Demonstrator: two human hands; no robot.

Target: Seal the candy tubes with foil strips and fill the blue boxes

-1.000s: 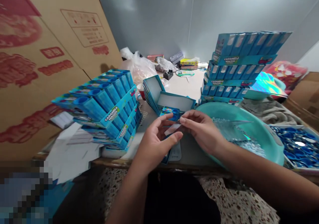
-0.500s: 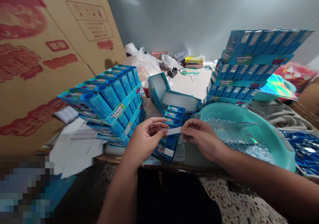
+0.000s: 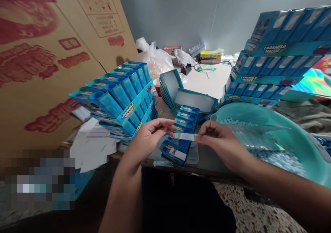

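My right hand (image 3: pixel 221 138) pinches one end of a narrow, shiny translucent strip (image 3: pixel 184 136). The strip stretches leftward over a row of blue printed candy boxes (image 3: pixel 186 123) with round holes. My left hand (image 3: pixel 151 136) is beside the strip's other end, thumb and fingers apart, and seems to hold nothing. On the nearest box below, a white rectangular patch (image 3: pixel 179 153) shows. Behind the row stand open blue display trays (image 3: pixel 195 98) with pale insides.
Stacked display boxes stand left (image 3: pixel 124 105) and right (image 3: pixel 281 50). A turquoise basin (image 3: pixel 232 112) holds small pale blue pieces and clear plastic sleeves. White paper sheets (image 3: pixel 89 146) lie at the left edge, before a large cardboard carton (image 3: pixel 77 53). Plastic bags (image 3: pixel 155 60) sit at the back.
My left thumb has come away from the strip's left end, while my right hand keeps its pinch. The strip now looks more translucent. The whole view has shifted slightly.
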